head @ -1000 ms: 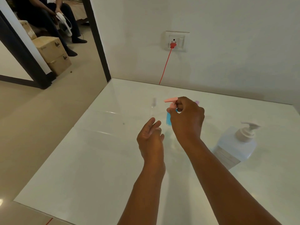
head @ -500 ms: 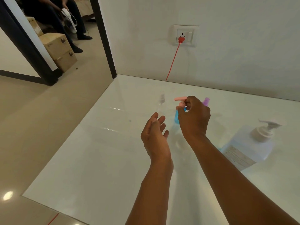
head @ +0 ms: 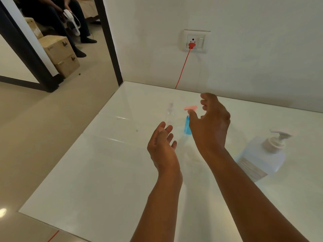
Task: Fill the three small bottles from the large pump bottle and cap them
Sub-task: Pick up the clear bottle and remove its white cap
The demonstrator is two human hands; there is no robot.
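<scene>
A small blue bottle [head: 186,125] with a pink pump cap [head: 190,108] stands upright on the white table [head: 97,172]. Just right of it hovers my right hand [head: 209,124], fingers spread and holding nothing, thumb close to the pink cap. A clear small bottle [head: 169,113] stands to the left of the blue one. My left hand [head: 163,149] floats in front of the bottles, palm up and fingers relaxed, empty. The large pump bottle [head: 262,156] stands at the right. The purple-capped third bottle is hidden behind my right hand.
A red cable [head: 182,70] runs from a wall socket [head: 194,41] down behind the table's far edge. The table's left edge drops to the floor. Cardboard boxes [head: 60,55] and a seated person [head: 52,20] are beyond the doorway at far left.
My right hand has let go of the pink cap and opened, lifting slightly to the right. The left hand stays open in front.
</scene>
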